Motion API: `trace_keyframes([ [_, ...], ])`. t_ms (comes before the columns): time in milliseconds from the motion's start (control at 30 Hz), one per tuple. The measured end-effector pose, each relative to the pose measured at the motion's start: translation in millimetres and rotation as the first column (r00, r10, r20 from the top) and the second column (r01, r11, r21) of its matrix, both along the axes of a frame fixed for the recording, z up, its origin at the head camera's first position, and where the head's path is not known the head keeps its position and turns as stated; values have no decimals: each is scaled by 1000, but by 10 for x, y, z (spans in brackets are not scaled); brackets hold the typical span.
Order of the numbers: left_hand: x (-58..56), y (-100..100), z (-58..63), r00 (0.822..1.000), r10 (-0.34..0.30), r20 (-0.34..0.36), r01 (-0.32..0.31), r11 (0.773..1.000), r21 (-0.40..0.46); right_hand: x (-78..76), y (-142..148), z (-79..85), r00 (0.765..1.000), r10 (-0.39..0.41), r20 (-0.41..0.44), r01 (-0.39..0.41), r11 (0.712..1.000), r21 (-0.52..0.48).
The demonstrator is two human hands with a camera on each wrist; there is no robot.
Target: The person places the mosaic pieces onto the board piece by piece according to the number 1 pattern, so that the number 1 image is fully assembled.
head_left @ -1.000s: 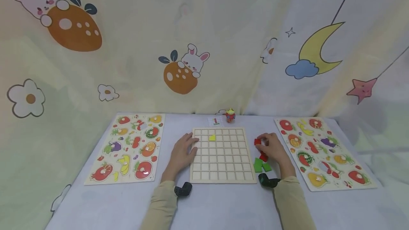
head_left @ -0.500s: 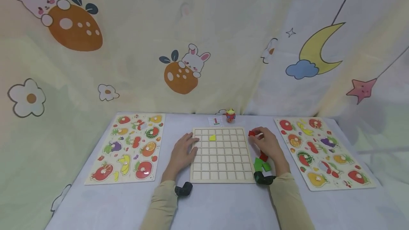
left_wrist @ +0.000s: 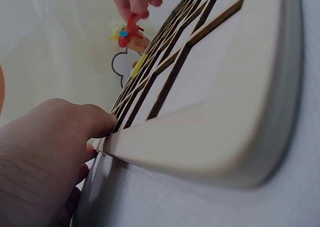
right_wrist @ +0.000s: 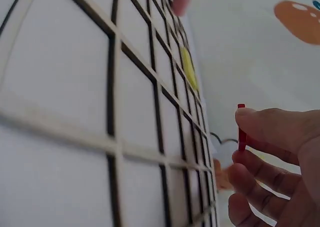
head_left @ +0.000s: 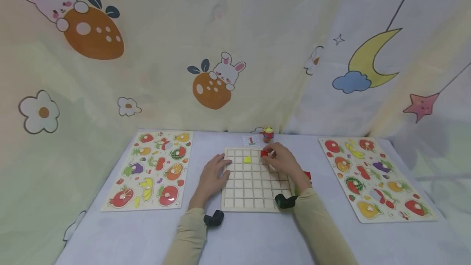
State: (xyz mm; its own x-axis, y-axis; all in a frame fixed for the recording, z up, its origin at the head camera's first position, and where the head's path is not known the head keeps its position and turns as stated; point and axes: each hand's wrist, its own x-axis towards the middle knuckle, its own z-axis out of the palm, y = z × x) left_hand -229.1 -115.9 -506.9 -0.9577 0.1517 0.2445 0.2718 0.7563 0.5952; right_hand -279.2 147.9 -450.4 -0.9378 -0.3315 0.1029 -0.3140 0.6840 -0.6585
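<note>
A wooden grid board [head_left: 239, 193] lies on the table, with a yellow tile [head_left: 247, 159] in one of its upper squares. My left hand [head_left: 210, 180] rests at the board's left edge, fingers spread; in the left wrist view the thumb [left_wrist: 97, 121] touches the rim. Between thumb and fingers, my right hand [head_left: 284, 162] pinches a thin red square tile [head_left: 263, 153] over the upper right part of the board. The right wrist view shows that red tile [right_wrist: 242, 139] edge-on, apart from the grid. Beside my right forearm, another red tile [head_left: 307, 174] and a bit of green tile [head_left: 296, 190] show, partly hidden.
Fruit puzzle boards flank the grid, one at left [head_left: 150, 158] and one at right [head_left: 355, 179]. Behind the grid lie a small printed card [head_left: 251, 141] and a toy figure [head_left: 268, 135]. A patterned cloth [head_left: 162, 52] hangs at the back.
My right hand has carried the red tile leftward from beside the board to over its upper right squares. The left hand has stayed in place. The head view has shifted slightly.
</note>
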Motion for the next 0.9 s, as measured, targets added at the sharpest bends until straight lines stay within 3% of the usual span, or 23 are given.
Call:
trace_keyframes([
  [167,3,17,-4,1000,2,0,-2,1000,-7,-56,-181,-109,998,54,26,-55,997,55],
  [533,12,24,-45,1000,9,6,-9,1000,3,-42,-220,-180,992,59,109,-68,994,89],
  [633,17,36,-56,1000,0,-2,0,1000,12,-32,-138,-179,990,104,92,-106,994,13],
  [767,31,35,-45,1000,-1,0,1,1000,7,75,31,30,986,132,100,-116,982,-149],
  [900,33,8,-6,1000,-4,-17,4,1000,6,105,323,119,995,37,93,-24,991,-133],
])
